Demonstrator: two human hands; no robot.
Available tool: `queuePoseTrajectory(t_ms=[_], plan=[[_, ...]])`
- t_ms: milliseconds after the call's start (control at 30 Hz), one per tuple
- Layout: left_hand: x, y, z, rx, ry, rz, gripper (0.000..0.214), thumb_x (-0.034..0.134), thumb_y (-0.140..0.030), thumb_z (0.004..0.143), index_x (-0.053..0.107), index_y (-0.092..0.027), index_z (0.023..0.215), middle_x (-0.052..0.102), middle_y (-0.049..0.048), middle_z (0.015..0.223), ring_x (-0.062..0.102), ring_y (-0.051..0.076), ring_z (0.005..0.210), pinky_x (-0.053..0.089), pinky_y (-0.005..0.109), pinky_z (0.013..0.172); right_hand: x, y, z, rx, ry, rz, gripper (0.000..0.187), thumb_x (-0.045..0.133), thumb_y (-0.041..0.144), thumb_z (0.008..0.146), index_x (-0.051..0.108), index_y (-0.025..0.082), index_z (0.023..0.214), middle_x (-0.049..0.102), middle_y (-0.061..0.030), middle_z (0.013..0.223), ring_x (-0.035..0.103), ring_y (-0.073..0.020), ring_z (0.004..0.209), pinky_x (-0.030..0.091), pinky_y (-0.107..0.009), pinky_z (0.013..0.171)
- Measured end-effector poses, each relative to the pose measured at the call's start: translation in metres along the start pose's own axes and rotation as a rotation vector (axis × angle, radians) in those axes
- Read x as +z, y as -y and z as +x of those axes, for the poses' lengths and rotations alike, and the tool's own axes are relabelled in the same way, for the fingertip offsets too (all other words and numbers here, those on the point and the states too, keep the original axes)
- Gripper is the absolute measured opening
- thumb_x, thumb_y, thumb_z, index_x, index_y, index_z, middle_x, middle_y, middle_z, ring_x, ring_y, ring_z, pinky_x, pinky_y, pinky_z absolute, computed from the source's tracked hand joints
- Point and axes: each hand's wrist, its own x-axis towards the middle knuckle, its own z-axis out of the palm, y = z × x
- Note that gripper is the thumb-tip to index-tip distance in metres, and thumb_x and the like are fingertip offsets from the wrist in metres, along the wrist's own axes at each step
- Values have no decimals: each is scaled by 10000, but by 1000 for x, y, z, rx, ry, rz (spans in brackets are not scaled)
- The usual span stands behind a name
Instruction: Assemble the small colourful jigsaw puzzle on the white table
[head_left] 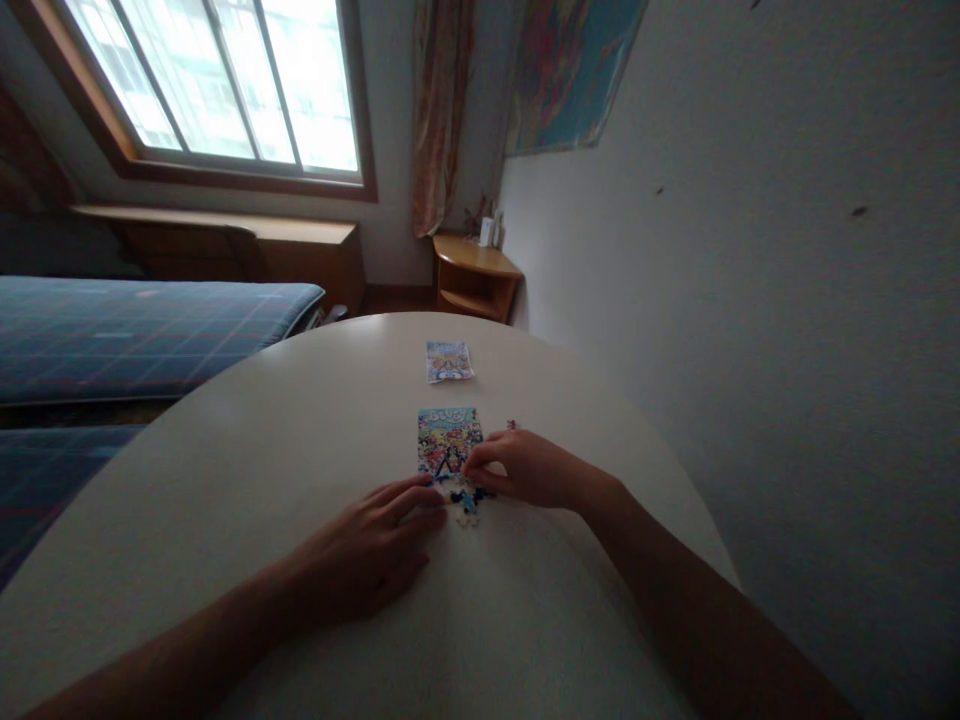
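Observation:
A partly assembled jigsaw puzzle [448, 438] with a crowded, colourful picture lies on the round white table [315, 440]. Its upper part is joined into a block. Several loose puzzle pieces [469, 502], blue, black and pale, lie just below its lower edge. My left hand [375, 545] rests palm down at the lower left, fingers stretched out, the fingertips touching the bottom edge of the puzzle. At the lower right edge, my right hand [517, 465] is closed in a pinch on what seems to be a small puzzle piece, mostly hidden by the fingers.
Beyond the puzzle lies a small printed picture sheet [448, 362]. One small reddish piece [512, 425] sits behind my right hand. A bed with a plaid mattress [150, 330] stands at left, a corner shelf [476, 258] behind the table, and a wall [712, 300] at right.

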Motion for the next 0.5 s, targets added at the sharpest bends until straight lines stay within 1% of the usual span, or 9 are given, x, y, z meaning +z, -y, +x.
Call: queuePoseTrajectory(t_ms=[133, 233, 300, 400, 500], plan=[[-1, 0, 0, 2, -11, -10, 381, 518, -169, 901, 518, -160, 1282, 555, 124, 1330, 447, 282, 1344, 455, 449, 1112, -3, 2, 0, 29, 35, 10, 181, 566, 245, 948, 732, 183, 986, 746, -51, 913, 675, -149, 809, 438, -255, 770], [-1, 0, 1, -11, -5, -20, 393, 523, -168, 896, 514, -165, 1289, 554, 122, 1331, 453, 278, 1338, 454, 449, 1114, -10, 3, -3, 27, 19, 23, 171, 577, 228, 934, 738, 186, 977, 748, -45, 900, 675, -139, 792, 435, -247, 760], [-1, 0, 1, -15, -8, -20, 392, 523, -167, 897, 516, -170, 1289, 555, 120, 1330, 453, 277, 1338, 455, 448, 1113, -14, 7, -4, 9, 13, 15, 141, 608, 223, 908, 742, 185, 930, 740, -30, 847, 658, -124, 744, 428, -234, 725], [0, 1, 1, -8, -19, -7, 372, 507, -160, 908, 524, -168, 1279, 563, 118, 1323, 459, 274, 1334, 457, 444, 1113, -14, 20, -5, -12, 42, -32, 70, 669, 198, 830, 737, 182, 830, 718, -7, 768, 623, -111, 679, 408, -221, 668], [1, 2, 0, 1, -15, 2, 370, 472, -144, 922, 511, -159, 1290, 561, 121, 1326, 452, 269, 1340, 458, 439, 1113, -6, 37, -4, -39, 109, -101, 70, 694, 174, 755, 745, 199, 797, 722, -1, 760, 620, -126, 689, 413, -238, 684]])
